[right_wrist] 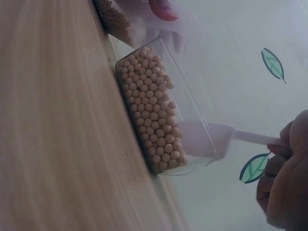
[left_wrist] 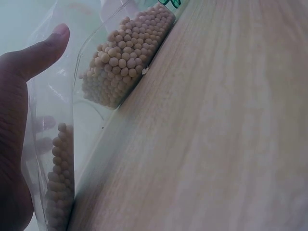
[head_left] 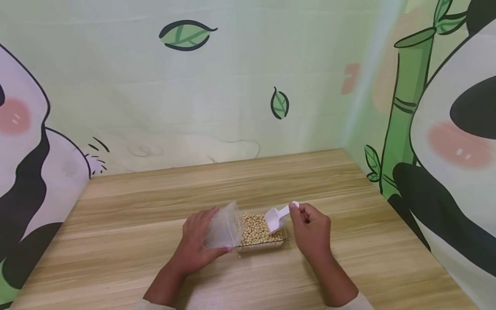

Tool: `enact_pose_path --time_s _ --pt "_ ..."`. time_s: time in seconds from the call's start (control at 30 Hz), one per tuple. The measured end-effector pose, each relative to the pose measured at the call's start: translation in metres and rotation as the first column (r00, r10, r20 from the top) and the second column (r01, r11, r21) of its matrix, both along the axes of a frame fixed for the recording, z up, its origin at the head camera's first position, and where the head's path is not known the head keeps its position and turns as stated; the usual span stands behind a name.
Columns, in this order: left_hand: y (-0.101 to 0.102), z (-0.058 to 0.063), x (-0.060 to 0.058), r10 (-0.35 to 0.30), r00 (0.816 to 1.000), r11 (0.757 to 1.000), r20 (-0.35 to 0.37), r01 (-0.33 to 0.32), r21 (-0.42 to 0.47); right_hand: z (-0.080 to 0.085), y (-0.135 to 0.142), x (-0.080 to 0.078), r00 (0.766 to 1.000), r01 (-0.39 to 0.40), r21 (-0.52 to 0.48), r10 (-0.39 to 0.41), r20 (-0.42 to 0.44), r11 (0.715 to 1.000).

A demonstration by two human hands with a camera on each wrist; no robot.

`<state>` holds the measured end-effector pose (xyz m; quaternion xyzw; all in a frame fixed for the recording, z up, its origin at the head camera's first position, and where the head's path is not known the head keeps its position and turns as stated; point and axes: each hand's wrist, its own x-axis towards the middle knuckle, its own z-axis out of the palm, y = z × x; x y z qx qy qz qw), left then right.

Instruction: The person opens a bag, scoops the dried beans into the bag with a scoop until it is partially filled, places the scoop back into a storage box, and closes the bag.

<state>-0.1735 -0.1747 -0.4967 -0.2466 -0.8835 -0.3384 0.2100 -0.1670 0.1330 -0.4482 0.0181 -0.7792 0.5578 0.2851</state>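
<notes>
My left hand (head_left: 196,242) holds a translucent plastic bag (head_left: 221,229), thumb on the near side and fingers on the far side. The bag's mouth faces a clear rectangular box (head_left: 261,247). Small round tan balls (head_left: 253,230), like soybeans, fill much of the box; more balls (left_wrist: 58,183) lie low in the bag in the left wrist view. My right hand (head_left: 314,232) pinches the handle end of a white scoop (head_left: 274,220). The scoop's head tilts down at the box's right end, over the balls. Whether it carries any balls is hidden.
All this stands on a wood-grain table (head_left: 147,202). Behind it hangs a pale green backdrop (head_left: 248,64) printed with leaves, with panda and bamboo drawings at the sides. A tiny whitish speck (left_wrist: 145,70) shows beside the box in the left wrist view.
</notes>
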Motion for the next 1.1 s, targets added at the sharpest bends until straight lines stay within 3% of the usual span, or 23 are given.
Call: enact_pose_path --time_s 0.1,0.2,0.27,0.37,0.47,0.6,1.1 --pt "0.000 0.000 0.000 -0.001 1.000 1.000 -0.001 0.001 0.000 0.003 0.002 -0.001 0.984 0.005 -0.078 0.009 0.178 0.997" --pt "0.000 0.000 0.000 0.001 1.000 1.000 0.001 -0.001 -0.002 0.005 0.004 -0.005 0.945 0.021 -0.195 0.045 0.325 0.981" --pt "-0.001 0.000 0.000 0.002 1.000 1.000 0.004 -0.002 -0.003 0.004 0.006 -0.008 0.913 0.034 -0.306 0.095 0.396 0.951" --pt "-0.001 -0.001 0.000 0.001 1.000 1.000 0.005 -0.001 -0.002 0.002 0.008 -0.012 0.868 0.050 -0.475 0.197 0.455 0.878" --pt "-0.001 -0.001 0.000 -0.001 1.000 1.000 0.003 0.001 -0.004 0.000 0.012 -0.015 0.826 0.061 -0.569 0.278 0.490 0.820" --pt "-0.001 -0.001 0.000 -0.002 1.000 1.000 -0.001 0.002 -0.003 -0.002 0.016 -0.017 0.788 0.058 -0.637 0.357 0.502 0.769" --pt "0.000 -0.001 -0.001 0.001 1.000 1.000 0.000 -0.001 0.003 -0.007 0.020 -0.019 0.743 0.079 -0.783 0.487 0.459 0.617"
